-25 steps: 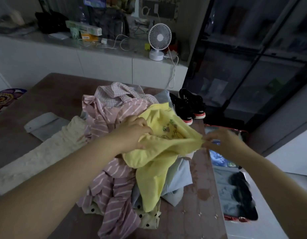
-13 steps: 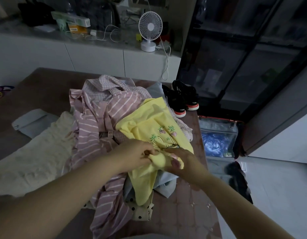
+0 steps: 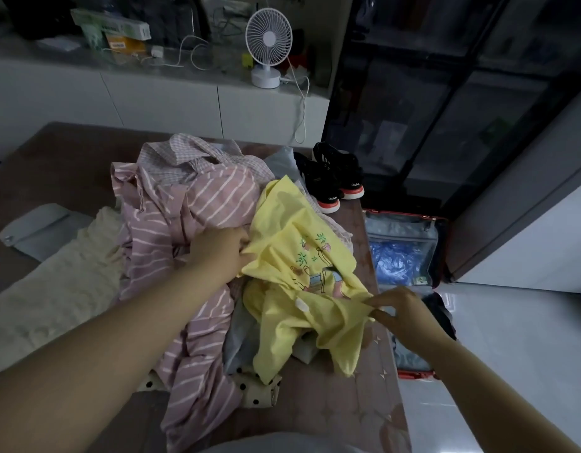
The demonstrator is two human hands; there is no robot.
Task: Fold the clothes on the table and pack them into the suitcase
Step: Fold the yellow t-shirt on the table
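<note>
A crumpled yellow cotton T-shirt (image 3: 292,256) with a cartoon print lies just right of the frame's centre, on top of the clothes heap on the brown patterned table (image 3: 53,165) and overlapping a pink-and-white striped garment (image 3: 184,223) to its left. Both hands are on it. The left hand (image 3: 220,246), at mid-frame, has its fingers curled onto the shirt's left edge (their tips are buried in the cloth, so the exact grip is hidden). The right hand (image 3: 400,305), lower and further right, pinches the shirt's right-hand edge with thumb and fingers drawn together. The stretch of cloth held between them runs on a diagonal from centre down to the lower right, while the rest of the shirt hangs slack below that line. To spread it for folding, the hands likely need to draw apart along this diagonal and lift the shirt clear of the heap. The open red-rimmed suitcase (image 3: 416,375) lies on the floor past the table's right edge, nearest the right hand
</note>
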